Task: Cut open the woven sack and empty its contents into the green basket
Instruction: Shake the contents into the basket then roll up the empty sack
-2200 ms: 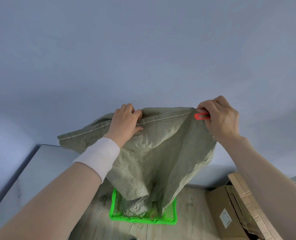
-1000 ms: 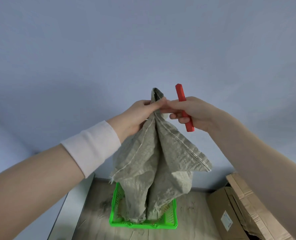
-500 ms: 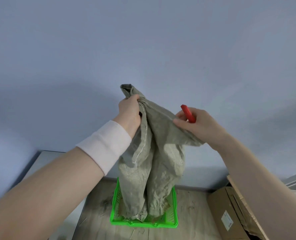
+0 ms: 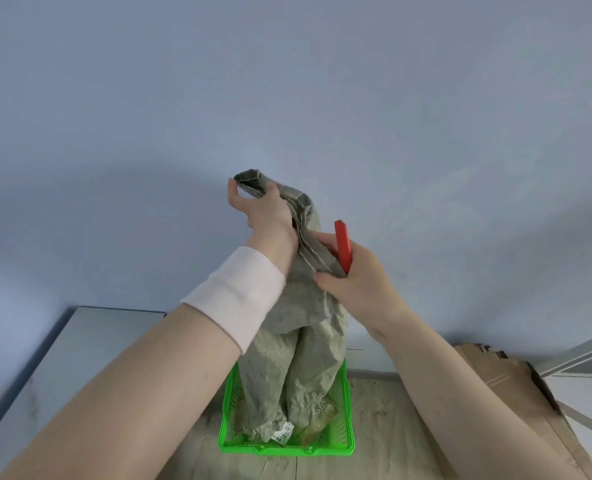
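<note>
The grey-green woven sack (image 4: 298, 358) hangs bunched and upside down over the green basket (image 4: 343, 441) on the floor. Its lower end dips into the basket, where packets (image 4: 282, 436) lie. My left hand (image 4: 263, 209), with a white wristband on the forearm, grips the sack's gathered top end. A little lower, my right hand (image 4: 353, 278) pinches the sack's folds and also holds a red cutter (image 4: 343, 244), which points up.
A flattened cardboard box (image 4: 516, 403) leans at the right on the wooden floor. A grey panel (image 4: 80, 341) lies at the left against the blue wall. A pale metal frame (image 4: 578, 355) shows at the far right.
The spread sack has been gathered into a bunch. My left hand has taken the top end; my right hand has slid lower down the sack. The cutter stays in my right hand.
</note>
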